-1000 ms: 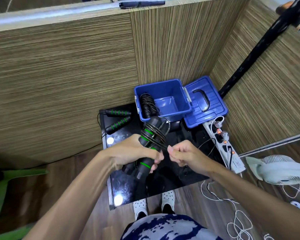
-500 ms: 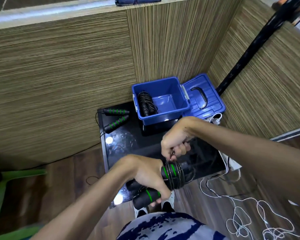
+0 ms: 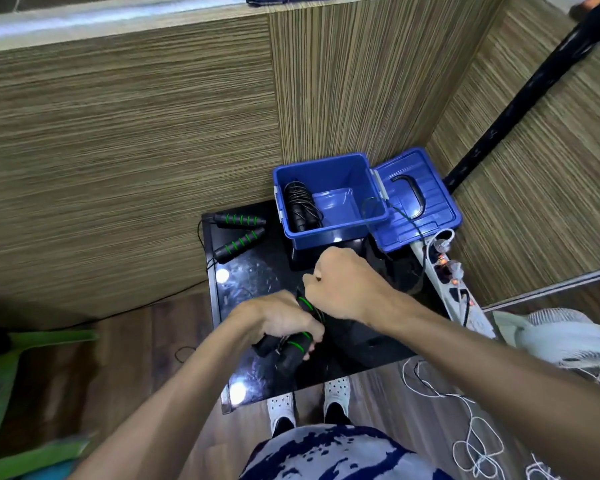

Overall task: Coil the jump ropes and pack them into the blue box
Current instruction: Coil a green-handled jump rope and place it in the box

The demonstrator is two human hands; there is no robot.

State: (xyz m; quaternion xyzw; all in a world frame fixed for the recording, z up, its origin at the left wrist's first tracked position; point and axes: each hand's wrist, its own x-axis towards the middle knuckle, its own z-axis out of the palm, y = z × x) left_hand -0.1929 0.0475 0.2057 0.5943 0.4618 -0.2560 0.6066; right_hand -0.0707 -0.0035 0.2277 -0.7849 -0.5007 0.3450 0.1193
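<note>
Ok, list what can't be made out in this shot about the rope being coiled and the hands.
Head view:
- Right hand: its fingers curl out of sight, so whether it pinches the cord cannot be told.
- Handles in the left hand: mostly covered by its fingers; the wraps cannot be counted.
- Coiled rope in the blue box: its handles are lost in the dark bundle.

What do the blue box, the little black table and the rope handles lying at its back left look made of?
Blue box: moulded plastic by the look, with a uniform colour, a soft sheen and a ribbed lid.
Black table: probably glass or gloss lacquer, as it mirrors the ceiling lights sharply.
Rope handles: likely foam grips, matt black with green rings.
</note>
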